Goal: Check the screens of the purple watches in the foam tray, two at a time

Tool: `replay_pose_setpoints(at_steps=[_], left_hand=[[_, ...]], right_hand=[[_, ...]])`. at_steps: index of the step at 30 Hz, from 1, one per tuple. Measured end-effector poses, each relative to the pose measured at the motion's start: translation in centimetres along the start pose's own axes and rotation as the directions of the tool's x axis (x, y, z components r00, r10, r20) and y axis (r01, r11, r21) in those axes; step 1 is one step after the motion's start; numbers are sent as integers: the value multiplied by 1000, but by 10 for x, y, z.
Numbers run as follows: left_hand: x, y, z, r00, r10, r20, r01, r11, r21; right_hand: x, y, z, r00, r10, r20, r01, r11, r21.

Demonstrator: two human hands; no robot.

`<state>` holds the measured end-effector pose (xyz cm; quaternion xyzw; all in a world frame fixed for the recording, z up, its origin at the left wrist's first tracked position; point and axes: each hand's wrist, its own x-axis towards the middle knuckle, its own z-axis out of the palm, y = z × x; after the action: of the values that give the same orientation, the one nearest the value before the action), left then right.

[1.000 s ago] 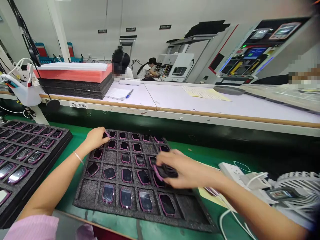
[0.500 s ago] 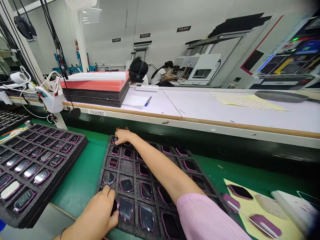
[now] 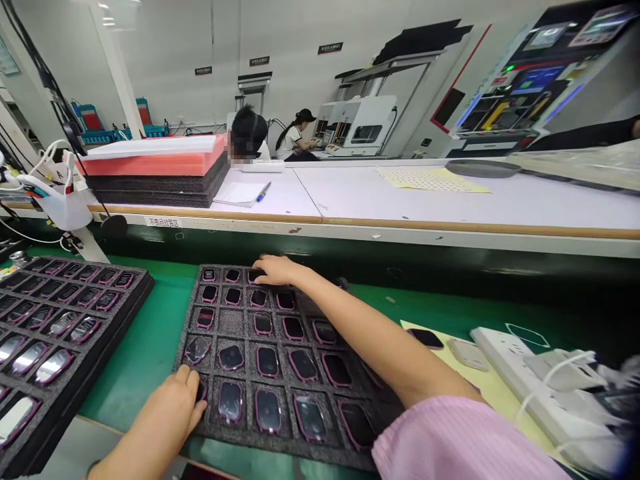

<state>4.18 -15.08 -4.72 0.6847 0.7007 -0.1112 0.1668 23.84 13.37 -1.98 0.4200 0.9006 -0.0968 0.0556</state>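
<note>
A dark grey foam tray lies before me, its square pockets holding purple-rimmed smartwatch cases with dark glass faces. At its near-left corner, my left hand is closed, thumb and fingers around a smartwatch that they partly cover. My right hand reaches across to the back row, its bent fingers closed on another smartwatch, mostly hidden. A case in the back-left pocket shows light marks on its screen. One pocket in the third row holds no watch. My right forearm hides part of the tray.
A second filled foam tray stands on the green mat at left. A white power strip and yellow sheet lie at right. Beyond the raised shelf edge, stacked foam sheets stand at left; two people sit farther back.
My right hand has moved right along the back row, from the corner smartwatch to the third one. The left hand stays at the near-left corner. The view has swung right.
</note>
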Motion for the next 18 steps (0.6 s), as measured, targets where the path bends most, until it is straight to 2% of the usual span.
replay_pose_setpoints(at_steps=[3,6,8,11,13,15,18], left_hand=[[-2,-2,-20,998,50,-32,-49,998,50],[13,0,-56,992,99,-73,-90,988,126],[41,7,-84,979,113,-171,-85,983,163],[103,27,-115,957,84,-279,-50,991,128],[147,41,-121,951,39,-307,-14,996,84],[181,51,-119,954,-11,-300,20,999,29],[208,57,-111,955,-53,-291,32,996,-78]], right_hand=[[-21,21,4,998,67,-13,-66,998,11],[-32,30,7,994,102,-30,-100,994,35],[-31,28,9,992,116,-48,-113,992,58],[-18,18,12,987,147,-71,-139,985,101],[-7,7,16,978,193,-77,-182,975,126],[2,-5,21,965,248,-90,-233,961,150],[9,-18,26,942,306,-140,-270,935,229]])
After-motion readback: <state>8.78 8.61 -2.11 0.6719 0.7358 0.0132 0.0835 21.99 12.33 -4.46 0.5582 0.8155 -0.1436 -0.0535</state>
